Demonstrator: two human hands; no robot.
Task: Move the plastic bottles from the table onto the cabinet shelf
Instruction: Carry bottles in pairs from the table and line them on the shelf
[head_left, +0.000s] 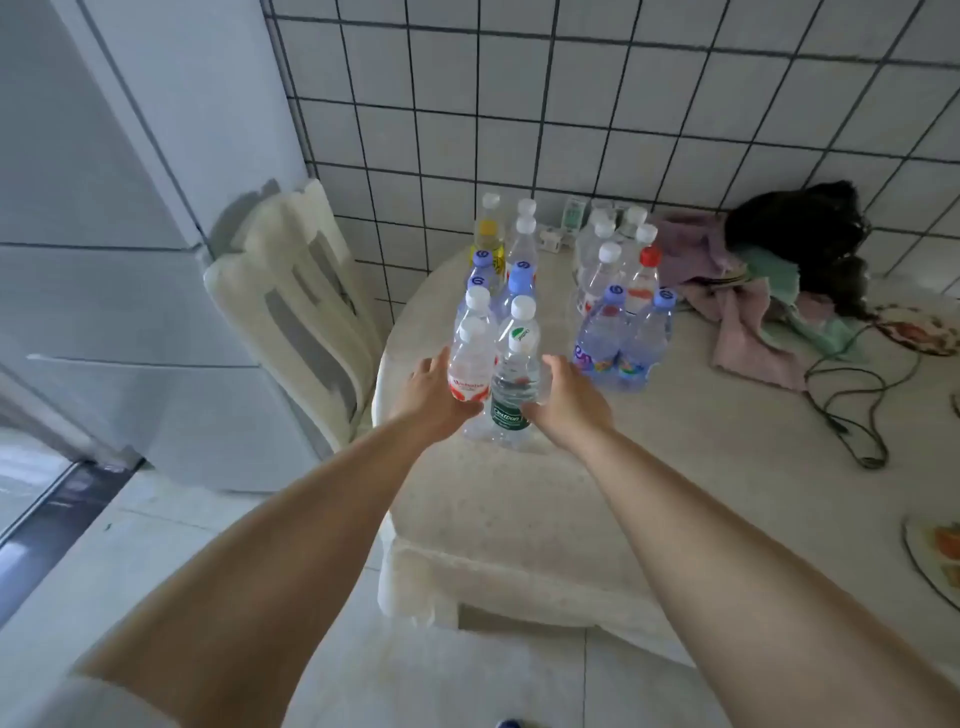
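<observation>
My left hand (434, 395) cups the red-label bottle (470, 364) at mid frame, fingers curled round its far side and thumb up along its left flank. My right hand (569, 397) is beside the green-label bottle (514, 384), fingers relaxed and loosely spread; the thumb seems to touch the label, but I cannot tell whether the fingers have closed round it. Both bottles stand upright at the near end of the left cluster (498, 270) on the table (519, 519). A second cluster (623, 306) stands just right of it, toward the tiled wall. No cabinet shelf shows that I can be sure of; white cupboard fronts (104, 260) fill the left of the frame.

The risk I judge: the two bottles touch each other and the ones behind. If I lift one at a tilt, it could knock its neighbour and topple the row. Thin plastic may also buckle and slip if I squeeze low on the label. The cable (852, 415) at right could snag a careless sweep.
</observation>
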